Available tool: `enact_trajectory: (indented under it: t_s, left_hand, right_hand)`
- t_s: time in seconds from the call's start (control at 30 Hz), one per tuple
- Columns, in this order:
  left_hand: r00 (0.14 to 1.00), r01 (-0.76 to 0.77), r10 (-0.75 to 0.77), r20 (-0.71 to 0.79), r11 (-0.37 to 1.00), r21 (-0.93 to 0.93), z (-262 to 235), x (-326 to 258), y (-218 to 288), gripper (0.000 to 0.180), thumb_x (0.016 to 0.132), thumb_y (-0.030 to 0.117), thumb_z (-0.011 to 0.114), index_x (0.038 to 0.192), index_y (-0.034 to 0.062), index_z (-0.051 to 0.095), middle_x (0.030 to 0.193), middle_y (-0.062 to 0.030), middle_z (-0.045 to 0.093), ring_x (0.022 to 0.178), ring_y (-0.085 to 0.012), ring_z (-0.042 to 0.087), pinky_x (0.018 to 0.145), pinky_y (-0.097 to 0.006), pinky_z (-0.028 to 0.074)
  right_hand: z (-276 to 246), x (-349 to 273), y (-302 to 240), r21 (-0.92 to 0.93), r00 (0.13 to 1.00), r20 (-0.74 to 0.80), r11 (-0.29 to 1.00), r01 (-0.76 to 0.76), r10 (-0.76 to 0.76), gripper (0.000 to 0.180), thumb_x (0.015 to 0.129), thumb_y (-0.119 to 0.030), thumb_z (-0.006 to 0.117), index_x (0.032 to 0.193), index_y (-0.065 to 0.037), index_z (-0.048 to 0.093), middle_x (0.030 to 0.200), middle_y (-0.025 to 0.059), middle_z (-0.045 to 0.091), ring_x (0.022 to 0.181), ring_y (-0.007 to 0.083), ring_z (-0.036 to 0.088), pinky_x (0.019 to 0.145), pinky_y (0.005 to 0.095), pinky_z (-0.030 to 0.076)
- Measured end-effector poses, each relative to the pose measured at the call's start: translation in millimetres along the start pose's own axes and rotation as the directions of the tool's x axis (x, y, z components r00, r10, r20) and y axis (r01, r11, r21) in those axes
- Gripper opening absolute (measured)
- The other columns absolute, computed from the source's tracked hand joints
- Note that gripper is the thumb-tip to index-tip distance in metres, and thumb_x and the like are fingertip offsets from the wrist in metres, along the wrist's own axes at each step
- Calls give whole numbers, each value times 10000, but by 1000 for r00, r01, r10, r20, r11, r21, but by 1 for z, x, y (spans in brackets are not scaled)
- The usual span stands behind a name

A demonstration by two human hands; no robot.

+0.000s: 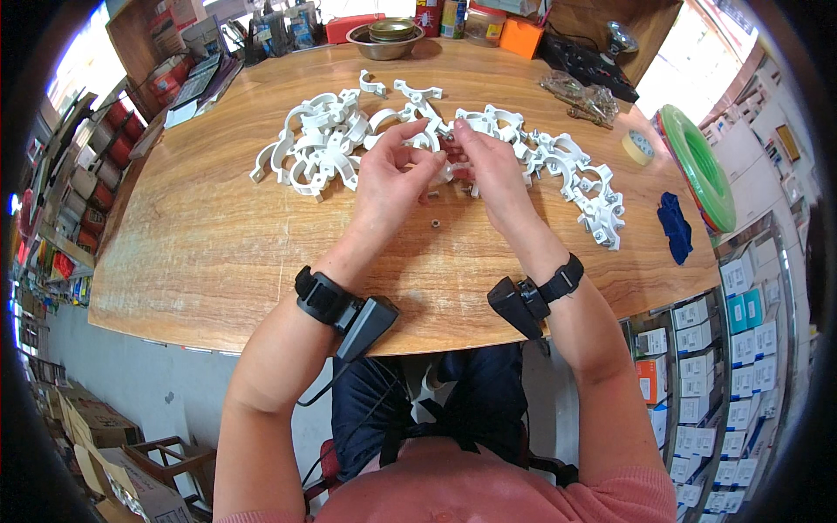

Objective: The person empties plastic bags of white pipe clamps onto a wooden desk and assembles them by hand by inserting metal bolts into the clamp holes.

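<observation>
My left hand (397, 179) is closed in a pinch, thumb and forefinger drawn together; anything between the fingertips is too small to make out. Close beside it, my right hand (490, 166) has its fingers curled around a white pipe clamp (455, 172), mostly hidden by the hands. A small metal nut (435, 224) lies on the wooden table just below the hands. Beyond and to the left sits a heap of white half-ring pipe clamps (327, 131). More clamps fitted with metal screws (600, 213) spread out on the right.
The curved table (200, 261) also bears a roll of tape (638, 147), a dark blue cloth (674, 228), a plastic bag of metal parts (582, 96) and metal bowls (385, 39). Green coiled hose (697, 166) stands at the right edge. Boxed shelves (697, 383) are at lower right.
</observation>
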State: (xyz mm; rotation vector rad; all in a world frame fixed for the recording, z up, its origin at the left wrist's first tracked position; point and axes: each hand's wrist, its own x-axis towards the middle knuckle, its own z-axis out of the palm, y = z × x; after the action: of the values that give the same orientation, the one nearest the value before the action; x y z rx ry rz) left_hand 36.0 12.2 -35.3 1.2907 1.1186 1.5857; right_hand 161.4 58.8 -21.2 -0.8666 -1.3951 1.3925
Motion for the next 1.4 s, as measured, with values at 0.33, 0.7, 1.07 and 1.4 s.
enact_trajectory:
  t_s: [0.33, 0.7, 1.07, 1.4]
  left_hand:
    - [1000, 0, 0, 8, 1000, 3, -1, 1, 0, 440, 743, 79, 596, 1140, -29, 439, 729, -55, 591, 579, -62, 532, 433, -188, 428]
    - [1000, 12, -12, 8, 1000, 16, -1, 0, 0, 435, 744, 83, 600, 1134, -27, 442, 725, -50, 581, 561, -63, 522, 430, -189, 426]
    - [1000, -14, 14, 5, 1000, 21, 0, 0, 0, 425, 743, 79, 595, 1128, -28, 450, 730, -53, 583, 597, -67, 537, 447, -194, 432]
    - [1000, -15, 15, -4, 1000, 25, 1, 0, 0, 403, 779, 79, 585, 1149, 8, 443, 712, -34, 576, 521, -56, 492, 409, -179, 389]
  right_hand:
    - [-1, 0, -1, -8, 999, 21, 999, -46, 46, 191, 817, -155, 560, 882, 24, 570, 706, 24, 582, 631, 66, 509, 533, 193, 381]
    - [1, -2, 1, 8, 1000, 9, 1000, -3, 3, 373, 868, -361, 448, 894, -10, 571, 776, 32, 594, 693, 85, 532, 584, 221, 394]
    - [-1, -1, 4, -28, 998, 67, 999, 17, -15, 281, 860, -279, 491, 898, -14, 580, 781, 18, 589, 703, 78, 526, 580, 208, 383]
    - [0, -1, 4, 69, 998, 25, 996, -52, 50, 230, 845, -229, 524, 889, -11, 580, 778, 16, 588, 668, 68, 505, 570, 202, 382]
